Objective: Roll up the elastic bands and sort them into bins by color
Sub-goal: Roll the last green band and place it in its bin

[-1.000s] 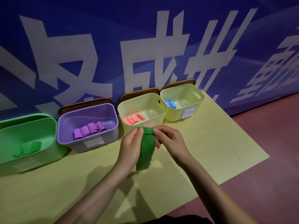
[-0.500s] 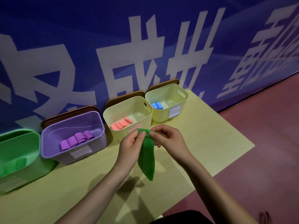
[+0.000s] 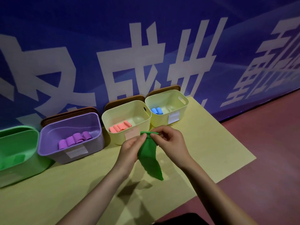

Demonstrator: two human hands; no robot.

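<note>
1. A long green elastic band (image 3: 150,158) hangs in the air above the pale yellow tabletop (image 3: 211,151), pinched at its top edge by both hands.
2. The left hand (image 3: 129,150) is curled, thumb and fingertips closed on the top left corner of the band; most of the strip hangs just right of its palm.
3. The right hand (image 3: 168,142) is also curled, its thumb and forefinger pinching the top right of the band, where the edge looks folded over into a narrow roll.
4. The loose tail drops down between the two wrists and ends in a point near the tabletop; whether it touches I cannot tell.
5. Along the far edge, against the blue wall with large white characters (image 3: 146,62), stand four plastic bins in a row.
6. Far left, the green bin (image 3: 19,168) holds something green that is hard to make out.
7. Next, the purple bin (image 3: 90,150) holds purple rolled bands (image 3: 74,138).
8. Just beyond the hands, a pale yellow bin (image 3: 142,120) holds pink-orange rolled bands (image 3: 120,126).
9. Rightmost, another pale yellow bin (image 3: 183,111) holds blue rolled bands (image 3: 156,110).
</note>
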